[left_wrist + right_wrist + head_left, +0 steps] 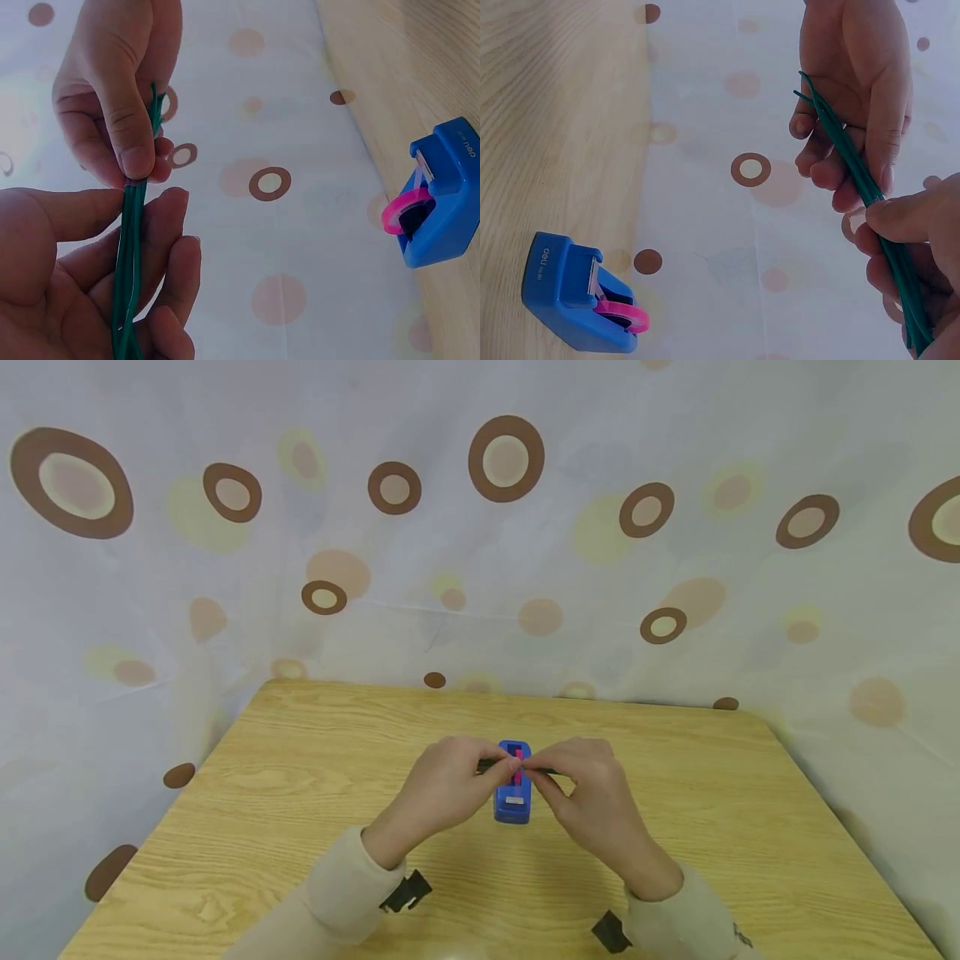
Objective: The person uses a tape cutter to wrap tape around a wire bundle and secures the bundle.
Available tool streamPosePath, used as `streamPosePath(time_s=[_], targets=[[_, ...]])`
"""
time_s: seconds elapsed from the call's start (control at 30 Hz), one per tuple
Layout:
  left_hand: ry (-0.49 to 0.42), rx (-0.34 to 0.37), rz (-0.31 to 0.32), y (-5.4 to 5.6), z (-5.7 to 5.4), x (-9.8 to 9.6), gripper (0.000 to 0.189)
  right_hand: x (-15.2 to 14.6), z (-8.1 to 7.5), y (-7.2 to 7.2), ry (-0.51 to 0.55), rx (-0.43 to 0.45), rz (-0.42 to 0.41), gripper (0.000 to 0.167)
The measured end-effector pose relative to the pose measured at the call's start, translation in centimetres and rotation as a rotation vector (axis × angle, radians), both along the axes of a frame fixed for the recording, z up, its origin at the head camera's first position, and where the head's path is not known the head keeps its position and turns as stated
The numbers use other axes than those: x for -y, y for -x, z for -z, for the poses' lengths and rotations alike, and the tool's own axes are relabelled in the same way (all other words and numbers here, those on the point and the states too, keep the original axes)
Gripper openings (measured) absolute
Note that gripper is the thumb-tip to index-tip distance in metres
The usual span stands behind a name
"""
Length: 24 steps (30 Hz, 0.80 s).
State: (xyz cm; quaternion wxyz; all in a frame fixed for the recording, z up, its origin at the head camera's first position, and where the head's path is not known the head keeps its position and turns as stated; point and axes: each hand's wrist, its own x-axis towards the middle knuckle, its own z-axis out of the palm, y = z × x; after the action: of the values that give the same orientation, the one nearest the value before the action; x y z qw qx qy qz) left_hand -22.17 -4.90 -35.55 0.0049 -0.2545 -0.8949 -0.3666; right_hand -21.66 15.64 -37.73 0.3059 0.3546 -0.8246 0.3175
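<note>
Both hands pinch one bundle of thin green twist ties, held above the table. My left hand (453, 781) grips it between thumb and fingers, and my right hand (596, 793) pinches it right beside the left fingertips. In the left wrist view the green twist ties (129, 255) run along the left fingers, with short ends showing past the right thumb. The right wrist view shows the bundle (853, 161) crossing both hands, its loose ends splayed slightly at the left hand. Behind and below the fingertips stands a blue tape dispenser (512, 812) with a pink-cored tape roll (403, 212).
A wood-grain table (337, 735) lies under the hands. Behind it and to both sides hangs a pale cloth (450, 552) with brown ring patterns. Black buckled straps (407, 891) hang by the sleeves near the front.
</note>
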Motion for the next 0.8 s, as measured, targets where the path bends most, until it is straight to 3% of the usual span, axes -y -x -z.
streamPosePath(time_s=[0.2,0.33,0.43,0.8], targets=[[0.0,-0.038,0.007,-0.5,-0.7,0.1,0.026,0.1,-0.5,-0.6,0.024,-0.02,-0.009,0.008],[-0.009,-0.076,0.009,-0.8,-0.9,0.2,0.024,0.2,-0.6,-0.9,0.039,-0.034,-0.012,0.031],[-0.014,-0.119,-0.001,-1.1,-1.0,0.2,0.022,0.3,-0.7,-1.1,0.047,-0.042,-0.014,0.038],[-0.028,-0.308,-0.023,-1.1,-0.9,0.0,0.017,0.3,-1.0,-1.1,0.068,-0.006,-0.013,0.028]])
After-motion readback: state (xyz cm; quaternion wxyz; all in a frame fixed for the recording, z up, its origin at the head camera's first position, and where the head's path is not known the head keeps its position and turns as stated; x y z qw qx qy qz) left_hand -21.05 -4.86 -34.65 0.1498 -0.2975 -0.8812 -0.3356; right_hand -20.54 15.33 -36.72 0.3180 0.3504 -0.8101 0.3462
